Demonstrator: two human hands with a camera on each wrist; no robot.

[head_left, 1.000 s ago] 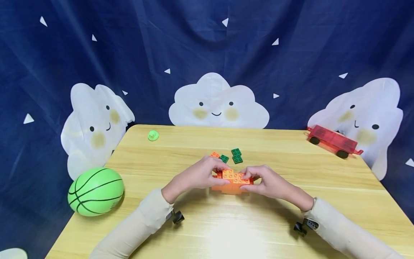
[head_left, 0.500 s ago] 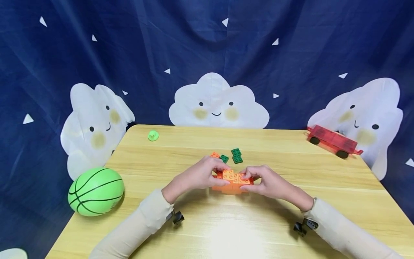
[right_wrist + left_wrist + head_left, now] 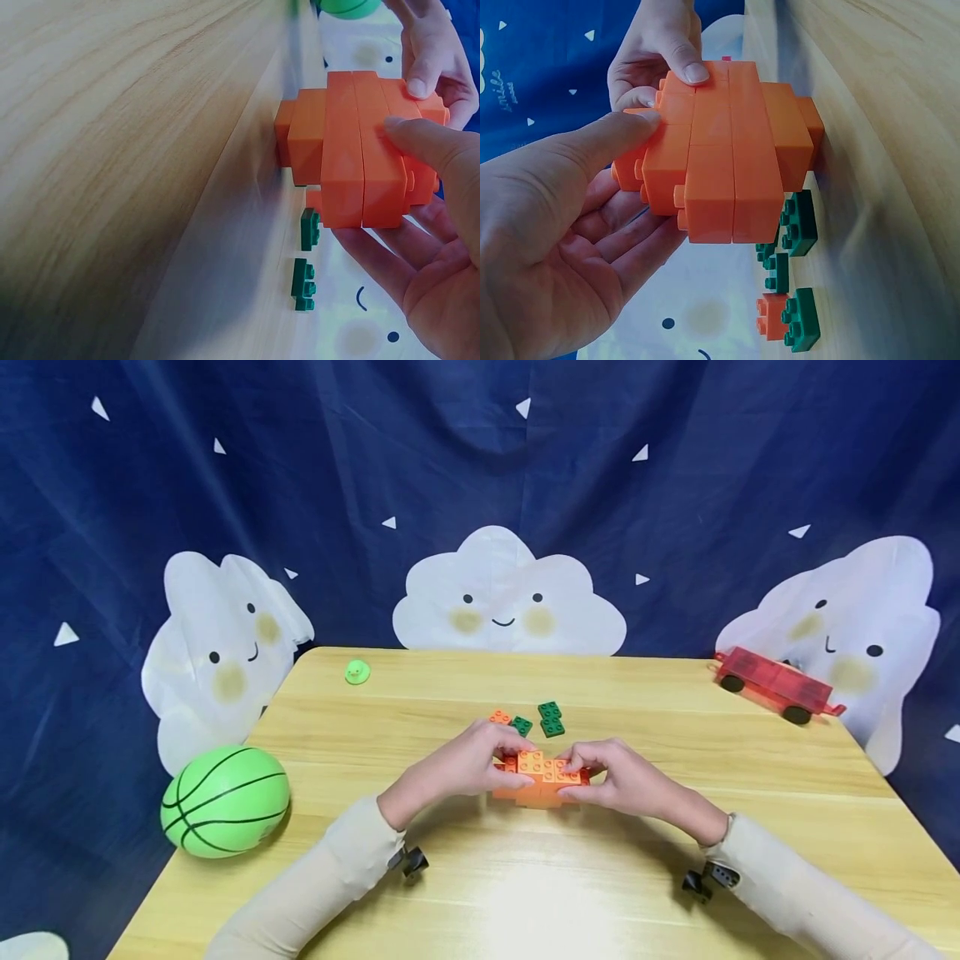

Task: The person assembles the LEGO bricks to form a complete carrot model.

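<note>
Head: pinching build near middle of table, with left hand and right hand at opposite ends; barely changed in last second, so adding nothing. Left wrist: curling thumb and fingers round build. Right wrist: gripping likewise, near green bricks.

1. Head view: set above the near side, facing forward and down across the table to the curtain; widest, farthest back.
2. Left wrist view: behind the left hand, close; picture sideways, tabletop along its right.
3. Right wrist view: behind the right hand, equally close; sideways, tabletop along its left.
4. Common to all: orange block, green bricks. Wrist views face the block from opposite ends.
</note>
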